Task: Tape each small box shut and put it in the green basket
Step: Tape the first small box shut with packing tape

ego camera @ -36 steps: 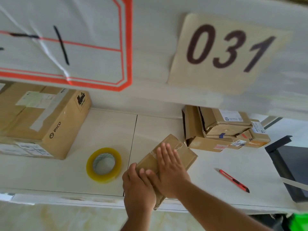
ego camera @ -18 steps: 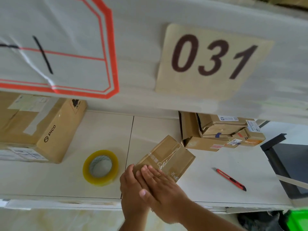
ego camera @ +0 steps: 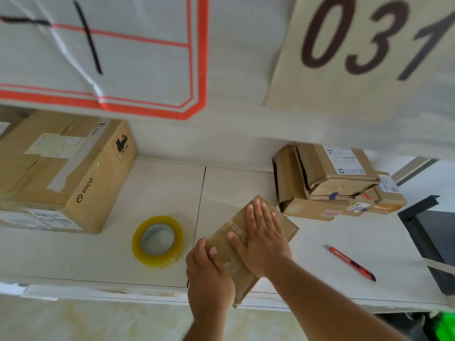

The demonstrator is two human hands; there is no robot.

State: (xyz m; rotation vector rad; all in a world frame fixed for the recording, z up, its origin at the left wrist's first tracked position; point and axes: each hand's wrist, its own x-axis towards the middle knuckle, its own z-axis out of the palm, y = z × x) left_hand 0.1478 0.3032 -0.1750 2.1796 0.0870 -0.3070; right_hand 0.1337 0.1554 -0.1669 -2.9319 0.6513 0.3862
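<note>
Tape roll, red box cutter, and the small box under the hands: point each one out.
Tape roll [ego camera: 138, 244], head view, on its yellow outer rim.
Red box cutter [ego camera: 350, 262], head view, on its red handle.
Small box [ego camera: 286, 225], head view, on its bare top face.

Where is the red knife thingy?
In the head view, the red utility knife lies on the white table at the right, between the small box under the hands and the dark tray, in front of the pile of boxes.
</note>
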